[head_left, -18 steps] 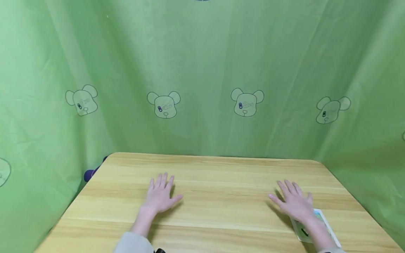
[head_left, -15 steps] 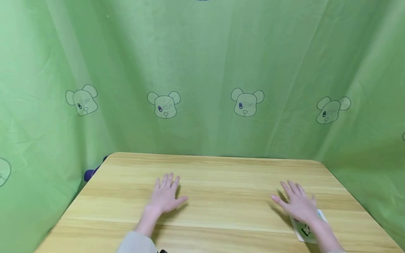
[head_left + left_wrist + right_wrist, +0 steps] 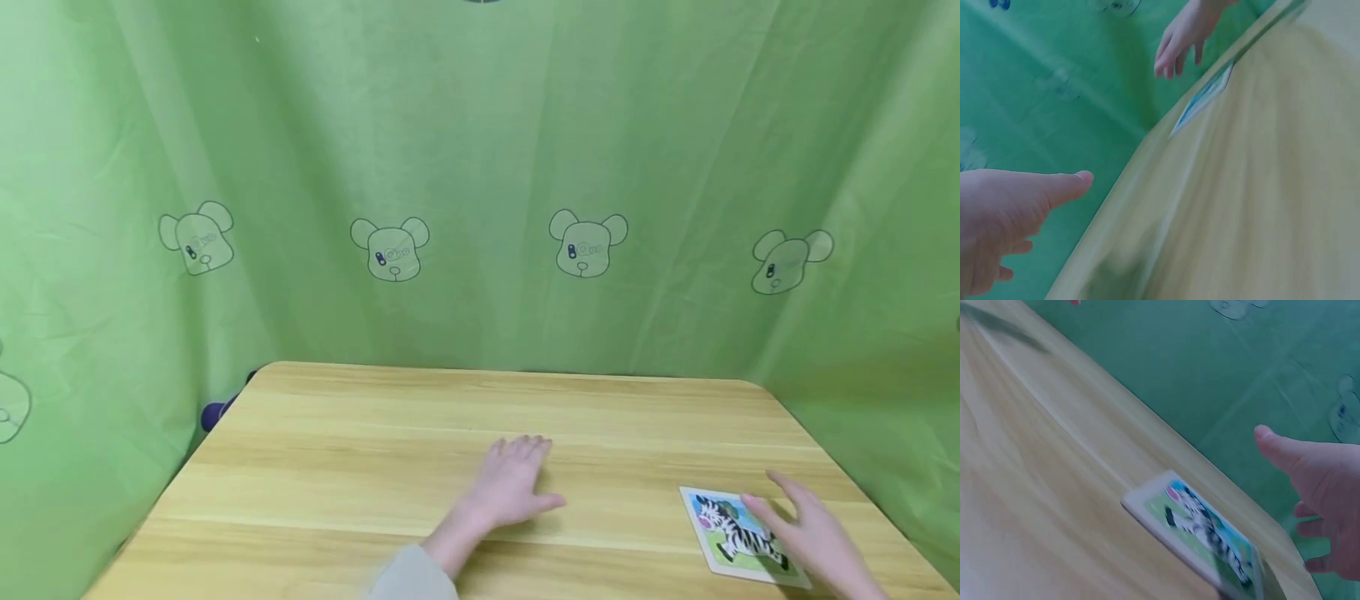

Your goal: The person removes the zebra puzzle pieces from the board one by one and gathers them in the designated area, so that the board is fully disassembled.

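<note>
A flat square picture with a zebra on it lies at the right of the wooden table; in the right wrist view this zebra picture shows a pale border and some thickness. Above its right side hovers my right hand, thumb and fingers apart, holding nothing. The left wrist view also catches the right hand above the picture's edge. My left hand is over the middle of the table, fingers extended and thumb out to the side, with nothing in it. Whether it touches the wood I cannot tell.
The wooden table has rounded far corners. A green curtain printed with bear heads hangs behind it and along both sides. Something dark purple pokes out past the table's left edge.
My left hand has moved right, to the table's middle. The right hand has shifted right and nearer to me, turning side-on and uncovering most of the zebra picture, which stays in place.
</note>
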Demonstrator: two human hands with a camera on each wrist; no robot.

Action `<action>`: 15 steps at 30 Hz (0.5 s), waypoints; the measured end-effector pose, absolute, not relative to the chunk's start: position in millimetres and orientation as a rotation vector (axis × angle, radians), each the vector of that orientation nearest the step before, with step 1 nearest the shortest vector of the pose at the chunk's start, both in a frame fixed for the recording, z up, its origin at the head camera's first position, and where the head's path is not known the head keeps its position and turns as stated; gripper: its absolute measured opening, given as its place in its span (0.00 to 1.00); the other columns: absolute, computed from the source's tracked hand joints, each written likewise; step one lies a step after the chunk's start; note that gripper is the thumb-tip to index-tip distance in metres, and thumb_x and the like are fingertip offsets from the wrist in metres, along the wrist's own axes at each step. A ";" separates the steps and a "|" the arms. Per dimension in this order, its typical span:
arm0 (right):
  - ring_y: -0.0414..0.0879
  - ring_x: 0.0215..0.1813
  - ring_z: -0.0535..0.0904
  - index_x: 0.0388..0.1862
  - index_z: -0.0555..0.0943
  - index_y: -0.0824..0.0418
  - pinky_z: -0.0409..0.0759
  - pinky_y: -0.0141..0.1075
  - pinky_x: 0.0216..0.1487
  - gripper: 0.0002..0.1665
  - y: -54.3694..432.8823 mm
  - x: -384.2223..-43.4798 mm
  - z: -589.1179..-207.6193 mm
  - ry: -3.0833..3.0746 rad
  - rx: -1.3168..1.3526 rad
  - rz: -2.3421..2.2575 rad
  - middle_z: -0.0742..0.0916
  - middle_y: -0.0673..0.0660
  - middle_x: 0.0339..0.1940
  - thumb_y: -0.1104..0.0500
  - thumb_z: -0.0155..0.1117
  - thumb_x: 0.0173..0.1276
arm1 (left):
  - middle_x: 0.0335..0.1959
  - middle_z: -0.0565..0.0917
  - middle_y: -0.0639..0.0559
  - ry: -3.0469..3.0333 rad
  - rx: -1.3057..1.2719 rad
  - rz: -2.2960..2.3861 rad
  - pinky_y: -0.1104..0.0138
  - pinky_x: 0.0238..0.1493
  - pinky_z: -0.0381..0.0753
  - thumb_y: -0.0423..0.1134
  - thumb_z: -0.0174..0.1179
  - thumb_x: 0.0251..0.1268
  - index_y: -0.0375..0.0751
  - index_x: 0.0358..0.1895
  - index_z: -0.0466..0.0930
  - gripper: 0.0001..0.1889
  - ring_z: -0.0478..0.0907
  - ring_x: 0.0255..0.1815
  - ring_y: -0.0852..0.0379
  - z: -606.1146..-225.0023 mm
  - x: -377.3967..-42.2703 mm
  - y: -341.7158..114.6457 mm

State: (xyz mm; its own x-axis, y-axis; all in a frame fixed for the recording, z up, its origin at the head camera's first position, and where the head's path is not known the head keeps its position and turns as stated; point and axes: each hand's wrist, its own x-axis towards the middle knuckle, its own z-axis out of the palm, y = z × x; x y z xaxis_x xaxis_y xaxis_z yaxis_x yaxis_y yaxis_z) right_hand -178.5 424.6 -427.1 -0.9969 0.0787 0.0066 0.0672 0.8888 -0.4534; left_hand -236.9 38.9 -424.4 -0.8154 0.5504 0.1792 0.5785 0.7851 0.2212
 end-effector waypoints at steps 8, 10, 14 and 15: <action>0.77 0.57 0.63 0.64 0.46 0.83 0.63 0.67 0.49 0.55 456.2 -161.0 -443.1 -3.133 -0.380 0.899 0.57 0.84 0.60 0.35 0.47 0.67 | 0.60 0.73 0.61 -2.859 -0.958 -0.538 0.67 0.59 0.69 0.67 0.56 0.53 0.52 0.64 0.68 0.37 0.70 0.59 0.63 -424.2 -214.7 103.0; 0.76 0.58 0.63 0.64 0.47 0.83 0.64 0.65 0.51 0.56 460.7 -159.2 -447.9 -3.152 -0.442 0.949 0.60 0.83 0.60 0.33 0.47 0.66 | 0.59 0.73 0.63 -2.880 -0.996 -0.545 0.70 0.55 0.71 0.68 0.56 0.53 0.54 0.64 0.68 0.37 0.71 0.58 0.65 -425.2 -210.1 118.2; 0.73 0.56 0.68 0.63 0.49 0.85 0.71 0.58 0.49 0.57 467.9 -158.3 -458.3 -3.174 -0.478 1.042 0.67 0.82 0.57 0.33 0.48 0.66 | 0.59 0.72 0.67 -2.968 -1.068 -0.535 0.73 0.50 0.71 0.67 0.56 0.53 0.59 0.65 0.66 0.35 0.70 0.57 0.68 -431.6 -201.9 146.3; 0.72 0.55 0.69 0.62 0.49 0.85 0.73 0.57 0.48 0.56 468.5 -158.2 -459.7 -3.181 -0.475 1.049 0.69 0.82 0.56 0.34 0.49 0.66 | 0.58 0.72 0.68 -2.994 -1.080 -0.543 0.73 0.49 0.71 0.67 0.56 0.53 0.60 0.65 0.66 0.35 0.70 0.57 0.69 -433.8 -200.3 152.4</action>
